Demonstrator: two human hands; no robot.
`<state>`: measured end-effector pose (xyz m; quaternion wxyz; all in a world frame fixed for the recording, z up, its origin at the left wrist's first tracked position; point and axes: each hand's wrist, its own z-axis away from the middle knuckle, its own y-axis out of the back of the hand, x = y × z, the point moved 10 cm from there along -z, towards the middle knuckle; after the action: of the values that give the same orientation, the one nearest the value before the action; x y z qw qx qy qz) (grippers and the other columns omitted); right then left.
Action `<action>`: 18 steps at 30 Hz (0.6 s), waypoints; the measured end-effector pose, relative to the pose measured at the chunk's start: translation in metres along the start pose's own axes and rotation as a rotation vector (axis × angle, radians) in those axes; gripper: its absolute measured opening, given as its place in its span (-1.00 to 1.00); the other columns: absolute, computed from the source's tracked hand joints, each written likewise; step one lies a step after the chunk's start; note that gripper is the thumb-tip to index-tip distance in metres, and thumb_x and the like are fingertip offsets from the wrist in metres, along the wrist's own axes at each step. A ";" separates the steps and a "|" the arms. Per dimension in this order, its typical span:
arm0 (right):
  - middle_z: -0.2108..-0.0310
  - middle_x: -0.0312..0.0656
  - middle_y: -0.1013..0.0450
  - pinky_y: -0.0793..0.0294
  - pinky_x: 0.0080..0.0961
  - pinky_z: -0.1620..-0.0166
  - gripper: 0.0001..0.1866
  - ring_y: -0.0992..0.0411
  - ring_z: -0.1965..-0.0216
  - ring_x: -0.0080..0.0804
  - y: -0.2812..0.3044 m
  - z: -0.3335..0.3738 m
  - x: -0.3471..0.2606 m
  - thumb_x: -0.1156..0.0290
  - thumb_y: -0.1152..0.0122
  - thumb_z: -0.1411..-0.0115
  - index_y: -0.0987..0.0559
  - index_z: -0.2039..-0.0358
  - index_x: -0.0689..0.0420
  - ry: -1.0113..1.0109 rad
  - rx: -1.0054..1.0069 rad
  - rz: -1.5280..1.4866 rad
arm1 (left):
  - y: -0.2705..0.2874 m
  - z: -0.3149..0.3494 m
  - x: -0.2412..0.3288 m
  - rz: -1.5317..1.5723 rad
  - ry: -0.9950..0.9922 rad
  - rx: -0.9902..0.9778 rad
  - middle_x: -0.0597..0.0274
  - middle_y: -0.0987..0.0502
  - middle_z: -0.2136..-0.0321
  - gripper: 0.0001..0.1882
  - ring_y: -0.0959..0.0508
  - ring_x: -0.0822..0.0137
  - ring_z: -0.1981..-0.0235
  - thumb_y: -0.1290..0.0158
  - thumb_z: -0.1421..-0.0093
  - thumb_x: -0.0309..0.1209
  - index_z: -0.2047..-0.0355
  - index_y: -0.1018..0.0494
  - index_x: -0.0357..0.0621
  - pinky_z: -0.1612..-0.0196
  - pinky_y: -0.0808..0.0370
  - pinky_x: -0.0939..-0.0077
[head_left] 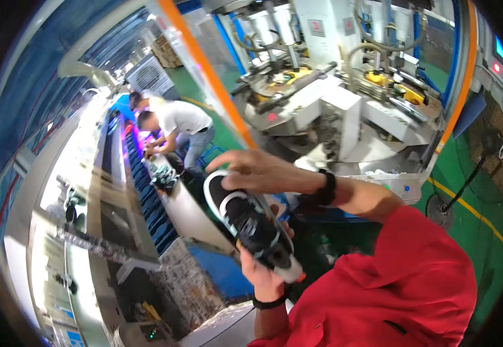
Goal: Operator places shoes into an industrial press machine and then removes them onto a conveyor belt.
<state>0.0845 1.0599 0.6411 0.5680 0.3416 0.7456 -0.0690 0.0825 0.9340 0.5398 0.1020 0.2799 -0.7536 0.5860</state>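
A black shoe with a white sole rim (pixel 245 217) is held up in front of me, its toe pointing up and to the left. My left hand (pixel 260 276) is wrapped round its heel end from below. A pale piece with an orange tip (pixel 292 272) sticks out at the heel; I cannot make out what it is. Above the toe, my right hand (pixel 260 172) reaches in from the right with its fingers stretched out and slightly blurred. Those fingers are at the toe's edge, and whether they press on it is unclear. Both wrists wear black bands.
A conveyor line (pixel 141 191) runs away at left, with more shoes (pixel 164 176) beside it. Two people bend over it; one wears a white shirt (pixel 185 122). A large machine with an orange frame (pixel 344 115) stands ahead. At right is a black fan (pixel 439 209).
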 end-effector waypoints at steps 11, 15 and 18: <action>0.17 -0.25 -0.47 -0.41 -0.60 0.10 -0.38 -0.38 0.18 -0.57 0.278 0.279 0.146 0.43 -0.36 0.12 -0.48 -0.06 0.13 -0.266 0.906 -0.137 | -0.031 -0.158 -0.272 -0.747 0.256 0.148 0.17 -0.46 0.05 -0.55 -0.46 0.41 0.07 0.00 -0.33 -0.33 -0.14 -0.29 -0.33 -0.03 -0.40 0.49; 0.22 -0.27 -0.49 -0.39 -0.57 0.07 -0.42 -0.40 0.22 -0.55 0.385 0.372 0.179 0.39 -0.39 0.16 -0.55 0.03 0.15 -0.336 1.157 -0.022 | -0.029 -0.220 -0.403 -0.752 0.427 0.045 0.17 -0.44 0.01 -0.41 -0.42 0.40 0.02 -0.02 -0.32 -0.22 -0.22 -0.21 -0.36 -0.07 -0.35 0.50; 0.19 -0.25 -0.49 -0.39 -0.55 0.05 -0.40 -0.41 0.21 -0.50 0.438 0.422 0.183 0.37 -0.40 0.17 -0.53 0.02 0.16 -0.341 1.260 0.130 | -0.007 -0.283 -0.486 -0.883 0.472 -0.052 0.16 -0.41 -0.01 -0.23 -0.43 0.38 0.04 -0.04 -0.30 -0.10 -0.27 -0.07 -0.48 -0.05 -0.38 0.46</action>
<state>0.6567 1.2634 0.4565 0.3722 0.6378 0.4397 -0.5112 0.4367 1.3459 0.3941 0.5149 0.4294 -0.5340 0.5150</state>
